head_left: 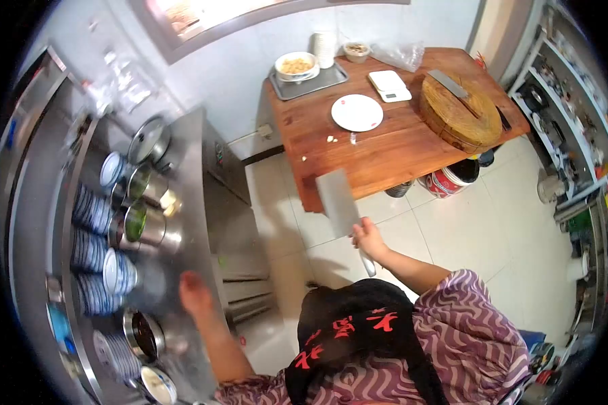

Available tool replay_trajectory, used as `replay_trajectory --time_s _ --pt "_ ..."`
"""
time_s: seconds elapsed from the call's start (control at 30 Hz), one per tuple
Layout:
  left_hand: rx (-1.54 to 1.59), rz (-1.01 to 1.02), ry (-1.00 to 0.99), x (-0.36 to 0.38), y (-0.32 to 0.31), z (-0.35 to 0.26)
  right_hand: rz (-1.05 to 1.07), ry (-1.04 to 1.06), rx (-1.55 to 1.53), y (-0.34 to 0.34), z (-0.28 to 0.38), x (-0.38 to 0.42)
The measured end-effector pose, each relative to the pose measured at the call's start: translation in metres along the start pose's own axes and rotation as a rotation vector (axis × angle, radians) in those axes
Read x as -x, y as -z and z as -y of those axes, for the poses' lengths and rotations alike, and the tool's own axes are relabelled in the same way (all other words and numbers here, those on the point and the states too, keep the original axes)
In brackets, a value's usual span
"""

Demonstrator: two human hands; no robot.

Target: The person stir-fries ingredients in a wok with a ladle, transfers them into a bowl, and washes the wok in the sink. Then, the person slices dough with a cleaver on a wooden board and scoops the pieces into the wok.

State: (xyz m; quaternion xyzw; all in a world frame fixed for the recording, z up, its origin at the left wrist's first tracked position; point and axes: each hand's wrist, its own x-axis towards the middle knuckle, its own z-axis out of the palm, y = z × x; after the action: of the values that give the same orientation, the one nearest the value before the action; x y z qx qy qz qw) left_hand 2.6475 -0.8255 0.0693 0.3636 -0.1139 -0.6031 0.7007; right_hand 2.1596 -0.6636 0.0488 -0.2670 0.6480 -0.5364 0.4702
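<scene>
My right hand [368, 239] is wrapped round a cleaver [339, 201], gripping it where the broad blade meets the handle. The blade points up and away from me, near the front left corner of the wooden table [331, 158]; the handle's end sticks out below my hand. Over the edge of the steel counter [190, 202] on the left is my left hand [195, 294], smeared by motion, so its fingers cannot be made out. Nearest to it are a blue-patterned bowl [118, 272] and a steel pot [143, 334] with dark contents.
On the table are a white plate [357, 113], a scale [389, 86], a tray [277, 88] and a round chopping block [476, 111] bearing another cleaver [447, 84]. A red bucket [444, 182] stands below. Shelves [564, 101] line the right side; stacked bowls [91, 250] line the left.
</scene>
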Motion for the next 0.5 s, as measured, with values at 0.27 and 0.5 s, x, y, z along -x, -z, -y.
replay_trajectory --time_s 0.27,0.5 --pt "-1.347 0.728 0.109 -0.032 -0.241 0.297 -0.633 -0.109 -0.208 0.090 -0.032 -0.073" --pt "-1.771 1.061 -0.213 -0.081 -0.316 0.389 -0.581 -0.276 -0.063 0.054 -0.005 -0.142"
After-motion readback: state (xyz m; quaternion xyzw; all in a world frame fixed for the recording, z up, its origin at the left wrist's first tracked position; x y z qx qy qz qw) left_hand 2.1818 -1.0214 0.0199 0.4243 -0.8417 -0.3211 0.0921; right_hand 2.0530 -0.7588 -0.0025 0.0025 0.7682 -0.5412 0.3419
